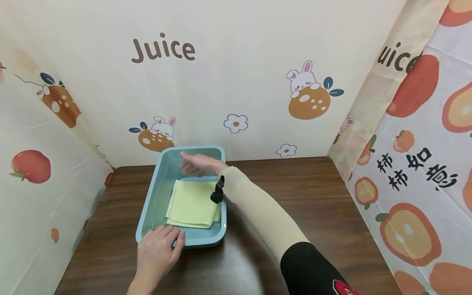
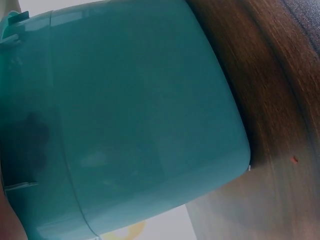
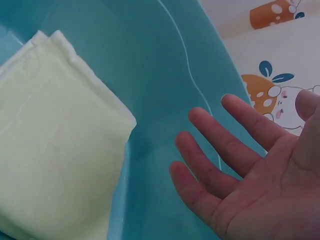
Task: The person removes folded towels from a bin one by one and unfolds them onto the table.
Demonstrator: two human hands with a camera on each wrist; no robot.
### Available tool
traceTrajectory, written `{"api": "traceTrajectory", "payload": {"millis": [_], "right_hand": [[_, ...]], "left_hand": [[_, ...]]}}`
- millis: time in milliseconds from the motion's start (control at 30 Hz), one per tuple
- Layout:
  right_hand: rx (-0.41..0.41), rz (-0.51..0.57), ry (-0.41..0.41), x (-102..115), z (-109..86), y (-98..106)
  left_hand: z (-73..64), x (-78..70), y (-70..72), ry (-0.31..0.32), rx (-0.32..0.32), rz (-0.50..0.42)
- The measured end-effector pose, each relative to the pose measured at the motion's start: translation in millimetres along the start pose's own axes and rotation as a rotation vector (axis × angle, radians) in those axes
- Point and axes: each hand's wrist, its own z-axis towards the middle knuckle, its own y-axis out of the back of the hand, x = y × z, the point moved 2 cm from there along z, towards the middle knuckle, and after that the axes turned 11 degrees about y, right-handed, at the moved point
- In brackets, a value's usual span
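Head view: fruit-printed walls (image 1: 254, 82) border a brown table (image 1: 302, 184) bearing a basin (image 1: 160, 196).

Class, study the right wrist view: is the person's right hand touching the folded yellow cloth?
No, bare blue basin shows between the right hand's spread fingers and the folded yellow cloth.

Head view downward, wrists close, basin (image 1: 156, 200) shared

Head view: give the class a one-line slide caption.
Left grip on the near rim of a blue tub, right grip over its far end, folded yellow cloth inside.
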Motion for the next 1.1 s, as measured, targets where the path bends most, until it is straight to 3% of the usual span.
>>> {"api": "traceTrajectory", "payload": {"millis": [467, 900, 1100], "right_hand": [[0.076, -0.097, -0.086, -13.7, 17.4, -4.8], [0.004, -0.235, -0.131, -24.0, 34.3, -15.4], [0.023, -0.277, -0.169, -28.2, 39.6, -15.7]], "left_hand": [[-0.2, -2.1, 2.8, 0.0, -0.018, -0.008], [-0.2, -1.8, 2.2, 0.019, -0.006, 0.006], [0.9, -3.1, 3.3, 0.018, -0.008, 0.013]]}}
